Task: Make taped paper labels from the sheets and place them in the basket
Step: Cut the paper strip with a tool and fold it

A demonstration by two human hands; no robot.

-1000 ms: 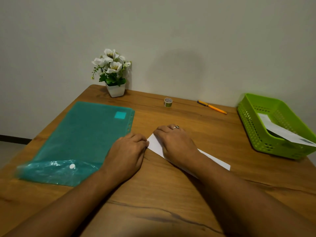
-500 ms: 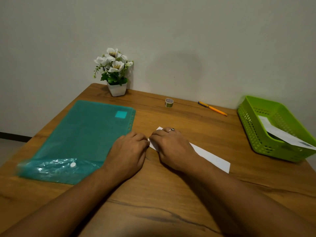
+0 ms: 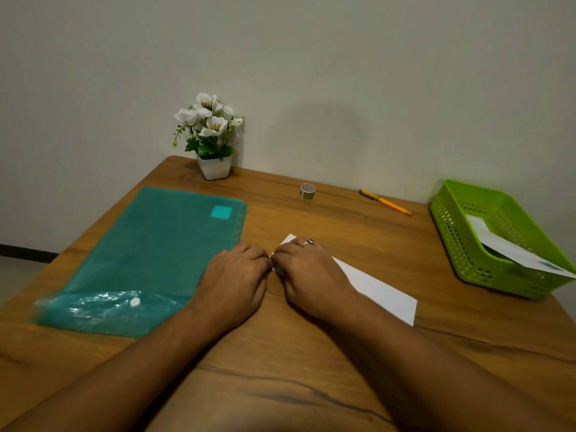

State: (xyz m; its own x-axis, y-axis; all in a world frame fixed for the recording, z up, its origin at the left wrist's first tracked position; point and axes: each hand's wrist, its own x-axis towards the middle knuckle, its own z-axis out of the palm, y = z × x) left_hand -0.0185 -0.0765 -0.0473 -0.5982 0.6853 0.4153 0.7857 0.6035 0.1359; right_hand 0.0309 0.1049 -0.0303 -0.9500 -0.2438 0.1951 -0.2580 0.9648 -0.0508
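Wood-grain table [image 3: 311, 385], flat white paper strip [image 3: 377, 289] under both hands.

White folded paper strip [image 3: 374, 286] lying flat and slanted on the table, near end under two hands, green perforated basket [image 3: 461, 244] at right holding a finished paper label [image 3: 511, 251] leaning over its rim, small tape roll [image 3: 308, 191] upright near the wall

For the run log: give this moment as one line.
step: folding paper strip | left hand: on its near end | right hand: pressing it flat | tape roll: untouched | basket: one label inside
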